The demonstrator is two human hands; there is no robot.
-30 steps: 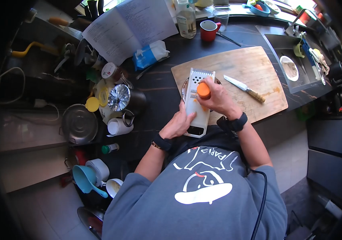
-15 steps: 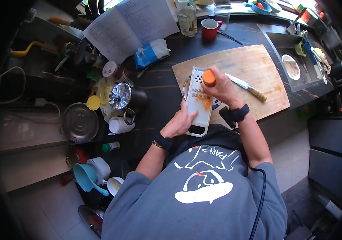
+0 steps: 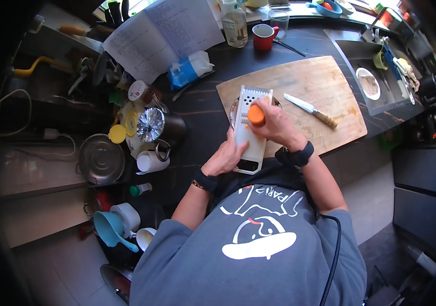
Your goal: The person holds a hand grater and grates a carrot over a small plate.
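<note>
A flat white grater (image 3: 252,144) lies over a patterned plate (image 3: 234,113), most of which it hides, at the left part of the wooden cutting board (image 3: 325,76). My left hand (image 3: 225,154) grips the grater's left edge near its lower end. In my right hand (image 3: 278,125) is a thick orange carrot piece (image 3: 256,115), pressed on the grater's toothed middle. Some orange shreds show beside it. A knife (image 3: 311,109) with a wooden handle rests on the board to the right of my right hand.
Behind the board stand a red mug (image 3: 264,38) and a glass bottle (image 3: 235,25). Open papers (image 3: 164,38) and a blue-white packet (image 3: 189,70) are at the back left. A foil-topped pot (image 3: 169,127) stands left. The sink (image 3: 381,97) is at the right.
Compared with half a second ago, my right hand and the carrot piece have moved down the grater, toward my body. My left hand keeps its hold on the grater.
</note>
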